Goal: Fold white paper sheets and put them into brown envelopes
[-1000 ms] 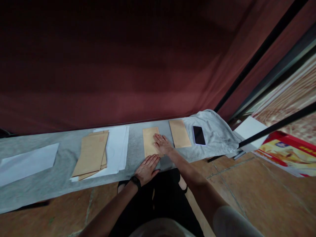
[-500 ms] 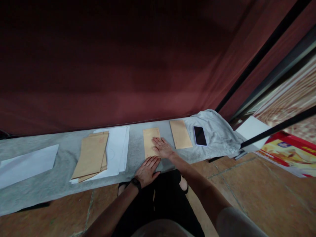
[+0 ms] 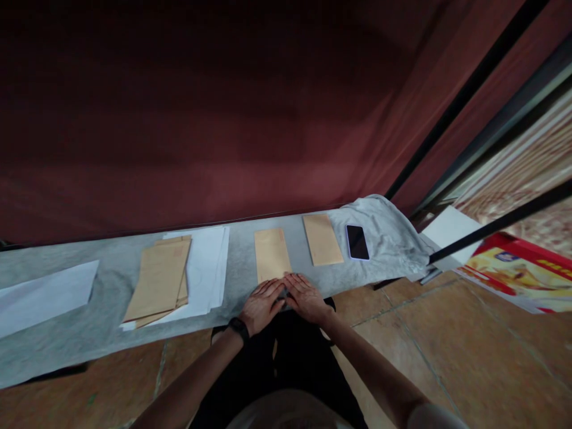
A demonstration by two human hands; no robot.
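A brown envelope (image 3: 271,254) lies flat on the grey cloth-covered bench (image 3: 107,325) straight ahead of me. My left hand (image 3: 261,304) and my right hand (image 3: 306,296) rest side by side, palms down with fingers spread, at the envelope's near end by the bench's front edge. Their fingertips touch or nearly touch that end. Neither hand grips anything. A black band sits on my left wrist. A second brown envelope (image 3: 322,239) lies just to the right, apart from both hands.
A stack of brown envelopes (image 3: 159,279) sits on white sheets (image 3: 205,268) to the left, with a white paper (image 3: 42,295) further left. A black phone (image 3: 357,242) lies on bunched cloth at right. Behind is a dark red curtain; a red printed box (image 3: 513,271) sits on the tiled floor.
My right hand slid back along the envelope from its middle to its near end, and now sits beside my left hand. The left hand barely moved.
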